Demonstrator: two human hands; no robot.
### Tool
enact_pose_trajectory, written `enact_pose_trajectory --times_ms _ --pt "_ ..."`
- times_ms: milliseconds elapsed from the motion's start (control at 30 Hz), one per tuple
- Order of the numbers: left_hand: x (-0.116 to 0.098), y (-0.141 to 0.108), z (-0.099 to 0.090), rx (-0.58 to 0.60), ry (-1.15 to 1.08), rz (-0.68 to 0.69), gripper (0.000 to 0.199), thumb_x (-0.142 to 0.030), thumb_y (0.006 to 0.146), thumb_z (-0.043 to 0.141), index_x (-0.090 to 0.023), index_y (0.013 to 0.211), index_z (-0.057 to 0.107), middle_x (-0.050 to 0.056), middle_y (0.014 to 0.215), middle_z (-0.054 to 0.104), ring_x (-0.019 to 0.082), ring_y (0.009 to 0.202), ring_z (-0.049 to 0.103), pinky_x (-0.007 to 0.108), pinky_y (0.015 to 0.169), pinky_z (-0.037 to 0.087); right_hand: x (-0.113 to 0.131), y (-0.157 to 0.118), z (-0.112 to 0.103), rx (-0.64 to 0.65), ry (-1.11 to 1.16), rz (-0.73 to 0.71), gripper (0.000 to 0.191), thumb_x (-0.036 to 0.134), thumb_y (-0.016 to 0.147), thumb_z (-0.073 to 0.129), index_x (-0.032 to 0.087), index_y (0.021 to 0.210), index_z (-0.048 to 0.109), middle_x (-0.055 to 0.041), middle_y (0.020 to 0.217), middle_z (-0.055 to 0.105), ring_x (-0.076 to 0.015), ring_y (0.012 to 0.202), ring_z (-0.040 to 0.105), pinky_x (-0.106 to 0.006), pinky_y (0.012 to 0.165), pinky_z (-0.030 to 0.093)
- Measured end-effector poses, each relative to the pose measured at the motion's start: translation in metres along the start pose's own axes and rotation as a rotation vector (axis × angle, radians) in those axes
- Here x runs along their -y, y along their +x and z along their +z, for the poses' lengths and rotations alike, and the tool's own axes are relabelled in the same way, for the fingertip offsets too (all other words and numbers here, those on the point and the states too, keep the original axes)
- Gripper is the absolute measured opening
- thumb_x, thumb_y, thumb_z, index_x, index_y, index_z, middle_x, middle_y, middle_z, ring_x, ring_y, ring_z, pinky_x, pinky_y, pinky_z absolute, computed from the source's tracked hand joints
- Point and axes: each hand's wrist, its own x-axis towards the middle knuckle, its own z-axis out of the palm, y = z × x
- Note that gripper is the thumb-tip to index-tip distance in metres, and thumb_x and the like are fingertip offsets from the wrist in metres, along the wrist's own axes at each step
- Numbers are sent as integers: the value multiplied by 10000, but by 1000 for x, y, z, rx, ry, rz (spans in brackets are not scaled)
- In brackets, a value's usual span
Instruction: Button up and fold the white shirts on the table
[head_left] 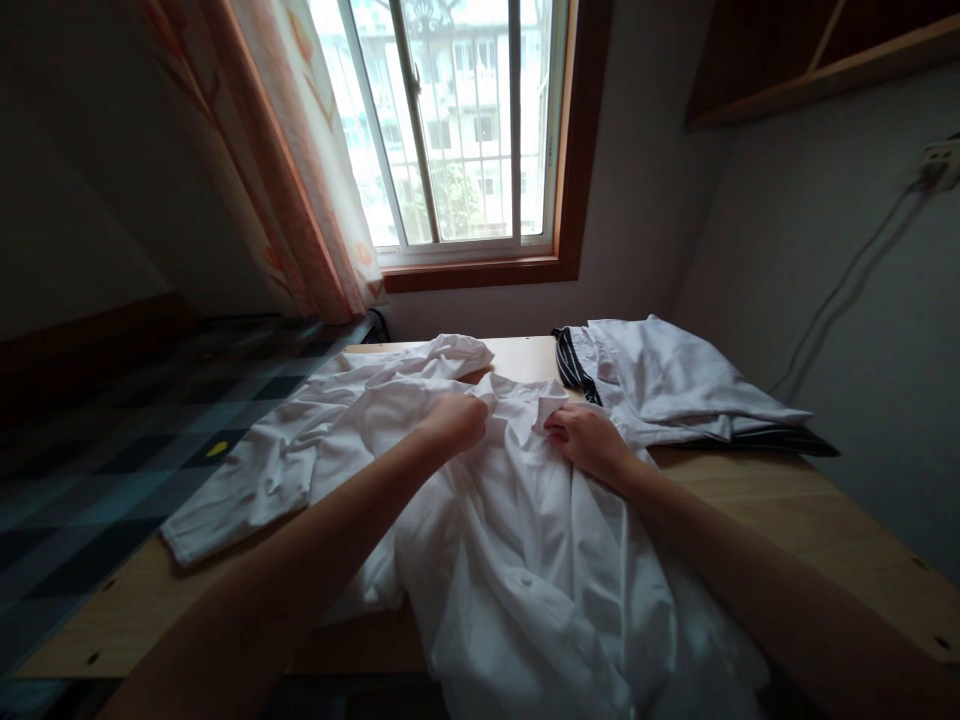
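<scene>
A white button-up shirt [517, 520] lies rumpled across the wooden board, its collar away from me and its lower part hanging over the near edge. My left hand [457, 422] is closed on the left side of the collar. On the collar's right side, my right hand [585, 436] pinches the fabric near the collar point. One long sleeve [255, 480] stretches out to the left, creased. A button shows low on the front. Folds hide part of my fingertips.
Folded white clothes [667, 375] with a black striped piece [574, 365] lie at the board's back right. The wooden board [780, 510] borders a checked bedspread [150, 440] on the left. Beyond are a window [472, 150] and a curtain [262, 150]; a cord [840, 280] runs along the right wall.
</scene>
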Motion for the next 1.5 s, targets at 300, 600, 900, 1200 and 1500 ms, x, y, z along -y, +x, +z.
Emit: enact_pose_trajectory --times_ms 300,600,900,1200,1500 --pt "-19 59 15 -83 -1073 -219 232 -255 959 459 -171 757 534 18 647 652 130 613 663 227 610 524 -6 4 -4 -99 23 87 163 178 905 571 158 812 703 -95 964 685 -175 851 625 -248 729 415" --pt "-10 24 60 -396 -300 -5 264 -273 970 463 -169 940 704 116 1016 722 262 1037 636 421 985 477 -12 3 -2 -69 96 121 204 271 908 589 176 757 687 -50 804 664 -169 743 596 -264 684 398" --pt "15 -38 106 -371 -255 129 442 -389 1006 446 -192 1372 597 132 1428 588 286 1351 507 496 1158 377 -1 -10 4 35 -58 -32 283 217 842 648 174 1112 722 -132 1178 664 -263 1127 583 -345 992 406" --pt "28 -83 90 -194 -284 196 469 -406 993 476 -275 1438 544 75 1533 491 263 1448 399 470 1198 334 -4 -9 5 57 -44 -78 313 144 826 624 163 1121 725 -133 1182 670 -254 1157 571 -353 1030 390" --pt "26 -87 76 -115 -267 237 495 -454 978 496 -257 1429 547 90 1522 500 291 1430 411 486 1180 328 -12 -5 2 64 4 -147 310 95 795 614 156 1071 740 -118 1149 695 -240 1114 600 -342 1002 414"
